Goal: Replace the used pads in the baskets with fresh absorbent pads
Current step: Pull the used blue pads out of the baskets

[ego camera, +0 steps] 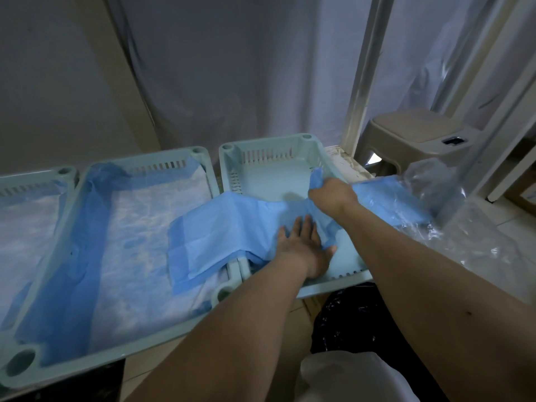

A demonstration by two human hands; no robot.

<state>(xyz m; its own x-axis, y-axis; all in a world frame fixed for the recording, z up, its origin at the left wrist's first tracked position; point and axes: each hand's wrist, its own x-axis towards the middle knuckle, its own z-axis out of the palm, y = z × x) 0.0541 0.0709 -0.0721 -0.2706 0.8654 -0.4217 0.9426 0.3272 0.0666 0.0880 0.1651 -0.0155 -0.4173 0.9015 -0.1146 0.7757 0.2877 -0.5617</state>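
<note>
Here, three pale green slotted baskets in a row. Middle basket (208,181) taken as landmark, lined with a pad, white face up, blue edges turned up its walls. Left of it, a second lined basket (65,172), only partly in frame. Right of it and touching at the near corner, the third basket (229,158), far floor bare.

Fresh blue pad (220,227) half unfolded, draped over the shared rims: one folded end lying on the middle basket's pad, the rest sagging into the right basket.

Clear plastic wrapping (452,198) with a stack of blue pads (391,195) inside, further right of the middle basket, just beyond the third basket's right wall.

Beige stool (417,132) far right, behind the wrapping.

Black bag (348,323) below the right basket's near rim.

Left hand (301,242) flat, fingers straight, pressing the pad down inside the right basket. Right hand (330,195) closed round a bunched edge of the same pad, lifted above that basket's floor.
</note>
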